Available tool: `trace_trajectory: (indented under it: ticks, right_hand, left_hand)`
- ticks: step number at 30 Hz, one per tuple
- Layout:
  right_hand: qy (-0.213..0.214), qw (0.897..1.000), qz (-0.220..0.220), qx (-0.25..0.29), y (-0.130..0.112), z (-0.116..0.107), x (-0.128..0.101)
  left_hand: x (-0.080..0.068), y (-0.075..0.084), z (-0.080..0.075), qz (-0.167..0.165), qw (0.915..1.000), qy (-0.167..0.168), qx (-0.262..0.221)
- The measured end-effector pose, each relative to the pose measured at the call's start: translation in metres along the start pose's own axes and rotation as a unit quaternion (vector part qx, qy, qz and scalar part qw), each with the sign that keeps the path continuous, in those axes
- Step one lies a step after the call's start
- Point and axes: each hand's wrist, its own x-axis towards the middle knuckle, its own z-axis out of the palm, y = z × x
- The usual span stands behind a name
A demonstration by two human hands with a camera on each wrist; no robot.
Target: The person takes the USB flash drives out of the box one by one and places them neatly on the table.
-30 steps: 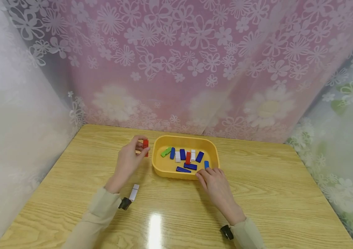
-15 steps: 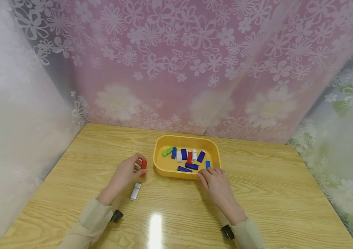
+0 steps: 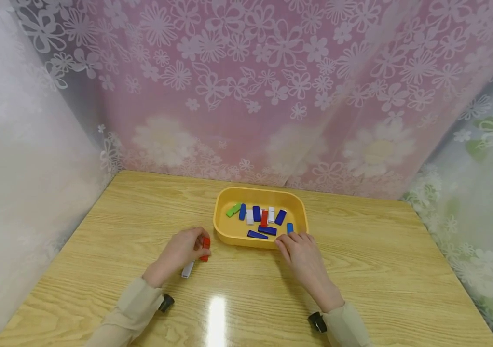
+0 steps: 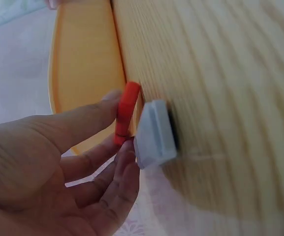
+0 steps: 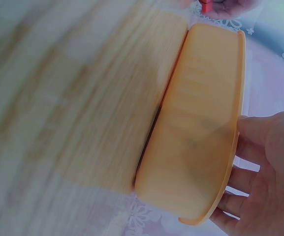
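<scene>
The left hand (image 3: 181, 250) pinches a red block (image 3: 205, 243) beside a white block (image 3: 187, 270). The right hand (image 3: 300, 253), fingers straight, touches the tray (image 3: 225, 231).

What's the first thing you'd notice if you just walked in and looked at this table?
Probably the yellow tray in the middle of the wooden table, full of little blue, white, red and green blocks. The right hand rests on its near rim. Left of the tray, the left hand pinches a red block right beside a white block lying on the table.
</scene>
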Motion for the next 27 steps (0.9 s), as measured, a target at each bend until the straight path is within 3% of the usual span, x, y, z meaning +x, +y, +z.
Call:
trace_trajectory:
  ticks: [6, 18, 27]
  right_hand:
    - [-0.001, 1.0, -0.001, 0.005, 0.0, 0.0, 0.001]
    - [0.004, 1.0, -0.002, 0.003, 0.001, 0.001, 0.0]
    - [0.009, 1.0, -0.007, 0.007, 0.0, 0.001, -0.001]
  left_hand:
    - [-0.003, 0.002, -0.004, 0.005, 0.9994, 0.001, 0.035]
    - [-0.014, 0.0, -0.006, 0.021, 0.9991, -0.022, 0.029]
    - [-0.028, -0.008, -0.006, 0.07, 0.9959, -0.004, 0.058]
